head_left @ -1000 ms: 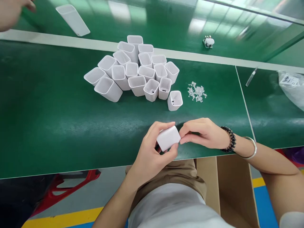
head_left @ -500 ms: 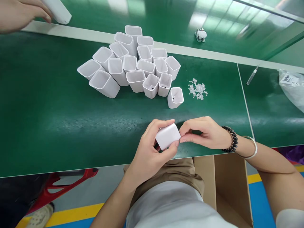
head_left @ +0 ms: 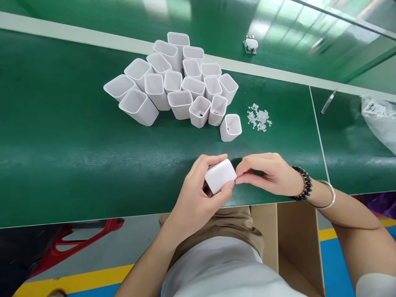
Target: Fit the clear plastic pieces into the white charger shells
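My left hand (head_left: 201, 189) grips a white plastic housing (head_left: 220, 175) lying on its side, thumb below and fingers above, near the table's front edge. At the housing's right end, my right hand (head_left: 267, 173) pinches with thumb and forefinger; whatever lies between those fingertips is too small or hidden to make out. Just beyond the hands stands a single open white housing (head_left: 231, 128). To its right is a small pile of tiny clear pieces (head_left: 259, 119). Behind and to the left, several more white open-topped housings (head_left: 140, 109) stand grouped closely together.
On the green table (head_left: 62, 165), a tweezer-like or pen-like tool (head_left: 328, 101) lies at right beside a labelled plastic bag (head_left: 379, 119). A small white part with metal legs (head_left: 250, 44) sits beyond the pale strip. An open cardboard box (head_left: 298, 247) stands below the front edge.
Another person's hand with a white housing at the upper left has gone out of view. My hands keep nearly the same hold; the view has shifted slightly.
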